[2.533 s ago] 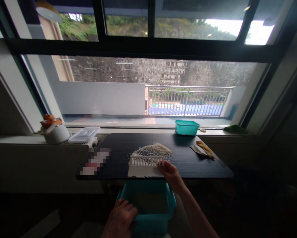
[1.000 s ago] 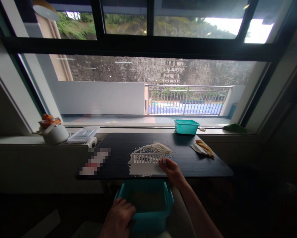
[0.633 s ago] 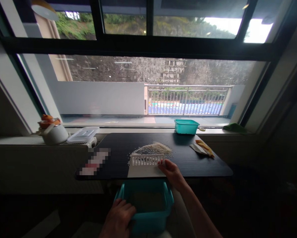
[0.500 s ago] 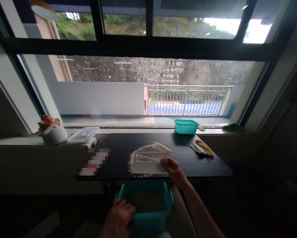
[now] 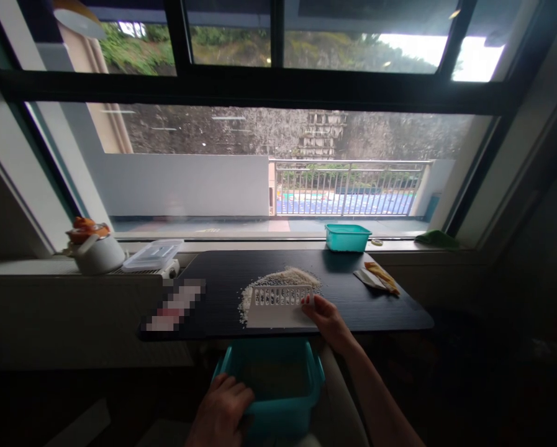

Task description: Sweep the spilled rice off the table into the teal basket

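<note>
My right hand pinches the right end of a white plastic scraper with a row of slots along its far side. The scraper stands on the dark table, its lower edge close to the front. Behind it and to its left lies a spread of white grains that looks like rice. Below the table edge, my left hand grips the left near rim of a teal plastic bin. The bin's inside is dark, with something pale at the bottom that I cannot make out.
On the dark table lie a yellow and white packet at right and a blurred-out item at left. A second teal bin is at the back by the window. A kettle and a clear lid sit at left.
The grains that lay along the table's front edge below the scraper have gone from there. The scraper has come slightly nearer the edge. My left hand stays on the bin.
</note>
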Demonstrator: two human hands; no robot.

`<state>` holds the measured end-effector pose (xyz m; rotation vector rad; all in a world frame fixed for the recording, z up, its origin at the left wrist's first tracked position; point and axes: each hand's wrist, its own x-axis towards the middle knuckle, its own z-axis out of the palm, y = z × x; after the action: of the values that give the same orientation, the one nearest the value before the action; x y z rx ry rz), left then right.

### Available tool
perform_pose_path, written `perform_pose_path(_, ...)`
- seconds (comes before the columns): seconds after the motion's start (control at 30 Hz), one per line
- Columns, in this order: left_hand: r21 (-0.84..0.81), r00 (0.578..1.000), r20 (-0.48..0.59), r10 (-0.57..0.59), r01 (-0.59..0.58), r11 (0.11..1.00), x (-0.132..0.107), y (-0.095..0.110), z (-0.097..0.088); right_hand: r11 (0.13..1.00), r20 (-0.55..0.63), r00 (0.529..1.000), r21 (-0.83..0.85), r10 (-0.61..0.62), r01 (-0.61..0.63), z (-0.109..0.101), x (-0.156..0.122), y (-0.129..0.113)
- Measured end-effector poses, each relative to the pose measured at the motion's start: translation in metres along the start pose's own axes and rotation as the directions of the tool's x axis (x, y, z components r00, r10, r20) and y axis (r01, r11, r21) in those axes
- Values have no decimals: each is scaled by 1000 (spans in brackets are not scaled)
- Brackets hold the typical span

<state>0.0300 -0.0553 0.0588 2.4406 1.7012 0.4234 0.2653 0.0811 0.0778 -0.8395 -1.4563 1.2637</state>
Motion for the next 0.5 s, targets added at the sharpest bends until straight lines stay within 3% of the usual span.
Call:
perform_pose_path(0.23,5,1000,18,-2,2,1000,-1,0,-1,1000,-101,994,-18,-27,25,-10,9,17)
perform_pose_path(0.5,-7,1000,-4,-5,5,1000,-1,1,1,1000,-2,1000,10,22,-22,2,1,0)
